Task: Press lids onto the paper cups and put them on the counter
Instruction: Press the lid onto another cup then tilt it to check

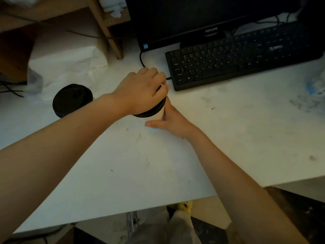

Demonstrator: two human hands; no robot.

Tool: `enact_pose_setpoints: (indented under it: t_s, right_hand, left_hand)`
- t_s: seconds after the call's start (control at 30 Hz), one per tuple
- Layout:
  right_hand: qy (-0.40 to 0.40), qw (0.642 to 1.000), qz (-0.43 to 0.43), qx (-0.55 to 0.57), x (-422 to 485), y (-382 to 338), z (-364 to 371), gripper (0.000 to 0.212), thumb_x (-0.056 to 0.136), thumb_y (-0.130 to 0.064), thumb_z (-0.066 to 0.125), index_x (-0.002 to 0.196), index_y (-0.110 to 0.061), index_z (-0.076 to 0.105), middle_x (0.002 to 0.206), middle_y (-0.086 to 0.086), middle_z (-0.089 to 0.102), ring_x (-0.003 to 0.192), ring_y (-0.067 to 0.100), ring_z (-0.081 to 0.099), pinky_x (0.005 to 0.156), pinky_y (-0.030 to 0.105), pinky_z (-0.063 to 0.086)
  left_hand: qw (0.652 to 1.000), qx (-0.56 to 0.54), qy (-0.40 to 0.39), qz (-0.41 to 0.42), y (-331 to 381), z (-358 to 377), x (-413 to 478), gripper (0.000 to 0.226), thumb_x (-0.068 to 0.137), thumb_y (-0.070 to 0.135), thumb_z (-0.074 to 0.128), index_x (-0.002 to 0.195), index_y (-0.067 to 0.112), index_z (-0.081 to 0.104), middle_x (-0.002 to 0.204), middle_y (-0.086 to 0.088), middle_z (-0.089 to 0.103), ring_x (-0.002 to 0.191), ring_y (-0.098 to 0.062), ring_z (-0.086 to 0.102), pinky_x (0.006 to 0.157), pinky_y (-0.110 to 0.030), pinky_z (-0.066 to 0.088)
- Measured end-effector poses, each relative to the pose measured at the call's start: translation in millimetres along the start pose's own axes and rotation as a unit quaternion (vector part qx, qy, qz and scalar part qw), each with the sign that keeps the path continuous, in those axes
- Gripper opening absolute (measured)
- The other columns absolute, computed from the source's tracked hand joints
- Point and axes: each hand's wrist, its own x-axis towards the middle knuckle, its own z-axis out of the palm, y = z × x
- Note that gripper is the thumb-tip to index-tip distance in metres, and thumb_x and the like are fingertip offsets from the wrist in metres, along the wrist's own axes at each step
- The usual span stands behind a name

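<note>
A white paper cup (157, 115) stands on the white counter (158, 164) near its middle. A black lid (152, 110) sits on its rim, mostly hidden under my left hand (140, 90), which lies palm-down on top of it. My right hand (169, 121) wraps the cup's side from the right, thumb across the front near the base. To the left stands a second cup with a black lid (72, 99) on it; neither hand touches it.
A black keyboard (242, 57) and a monitor (202, 20) fill the back right. Crumpled white paper or plastic (70, 67) lies at the back left beside a wooden shelf frame (107, 29). The counter's front edge runs along the bottom.
</note>
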Motion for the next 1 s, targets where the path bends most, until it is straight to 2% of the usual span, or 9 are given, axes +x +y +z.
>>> enact_pose_setpoints:
  t_s: [0.13,0.23,0.3,0.37,0.43,0.5,0.6,0.83,1.0]
  right_hand:
    - [0.141,0.988,-0.044,0.034,-3.6,5.8,28.6,0.082,0.074,-0.011,0.079,0.139,-0.017,0.028,0.132,-0.002,0.045,0.121,0.008,0.046,0.1,0.015,0.04]
    - [0.25,0.964,-0.073,0.05,-5.9,3.6,60.3,0.073,0.072,-0.007,0.08,0.129,-0.023,0.038,0.123,-0.006,0.049,0.114,0.003,0.049,0.099,0.014,0.04]
    - [0.269,0.96,-0.059,0.043,-6.4,7.0,70.4,0.074,0.072,-0.009,0.08,0.133,-0.018,0.039,0.128,0.0,0.05,0.119,0.008,0.049,0.102,0.022,0.042]
    - [0.221,0.975,-0.031,0.015,-8.0,10.5,56.9,0.082,0.073,-0.014,0.079,0.14,-0.013,0.032,0.136,0.003,0.045,0.124,0.012,0.045,0.104,0.023,0.04]
    - [0.123,0.992,-0.003,0.014,-8.3,10.1,30.4,0.08,0.075,-0.009,0.077,0.14,-0.012,0.03,0.131,-0.004,0.044,0.116,0.003,0.044,0.095,0.007,0.038]
    - [0.036,0.999,0.003,0.013,-4.4,5.7,9.9,0.08,0.077,-0.003,0.075,0.141,-0.011,0.028,0.128,-0.006,0.044,0.114,-0.001,0.044,0.088,0.0,0.038]
    - [-0.025,1.0,0.018,-0.008,5.4,3.4,3.2,0.093,0.077,-0.004,0.075,0.146,-0.012,0.013,0.132,-0.007,0.038,0.119,0.0,0.039,0.087,-0.003,0.035]
    - [0.014,1.0,0.01,-0.01,6.4,3.0,7.8,0.091,0.076,-0.008,0.077,0.144,-0.017,0.017,0.128,-0.011,0.04,0.116,-0.001,0.041,0.087,-0.003,0.035]
    - [0.107,0.994,0.009,0.01,-3.9,-21.7,15.0,0.086,0.07,-0.007,0.082,0.136,-0.025,0.03,0.119,-0.01,0.052,0.106,0.004,0.052,0.081,0.005,0.044]
  left_hand:
    - [0.996,-0.022,-0.021,-0.084,0.8,-4.2,-3.4,0.049,0.098,0.047,0.024,0.142,0.028,0.03,0.144,-0.008,0.035,0.132,-0.03,0.031,0.101,-0.051,0.032]
    - [0.987,-0.039,0.001,-0.154,5.4,3.8,-2.8,0.049,0.098,0.045,0.027,0.141,0.023,0.034,0.143,-0.011,0.039,0.13,-0.031,0.035,0.099,-0.049,0.034]
    - [0.988,-0.009,0.026,-0.152,4.7,9.1,-2.3,0.046,0.097,0.042,0.031,0.135,0.019,0.042,0.137,-0.011,0.046,0.125,-0.029,0.04,0.094,-0.043,0.036]
    - [0.99,-0.007,0.044,-0.137,3.0,11.7,-1.2,0.042,0.097,0.039,0.033,0.129,0.016,0.047,0.132,-0.01,0.049,0.121,-0.028,0.043,0.087,-0.038,0.035]
    - [0.991,0.003,0.051,-0.12,1.8,14.6,-0.9,0.04,0.096,0.038,0.034,0.125,0.014,0.048,0.128,-0.011,0.05,0.118,-0.028,0.044,0.082,-0.036,0.031]
    - [0.992,0.011,0.06,-0.107,0.9,15.8,-0.2,0.038,0.096,0.036,0.034,0.121,0.011,0.049,0.123,-0.012,0.05,0.114,-0.029,0.045,0.08,-0.036,0.03]
    - [0.992,0.021,0.075,-0.104,-0.8,16.6,0.5,0.034,0.095,0.035,0.035,0.11,0.008,0.049,0.113,-0.014,0.051,0.105,-0.03,0.046,0.076,-0.035,0.03]
    - [0.995,0.027,0.06,-0.077,-2.0,13.6,1.2,0.034,0.095,0.036,0.034,0.107,0.007,0.048,0.109,-0.013,0.05,0.102,-0.029,0.046,0.076,-0.035,0.03]
    - [0.998,0.047,-0.025,-0.04,5.4,-14.6,5.9,0.043,0.096,0.041,0.031,0.129,0.017,0.045,0.132,-0.011,0.047,0.124,-0.028,0.039,0.096,-0.042,0.031]
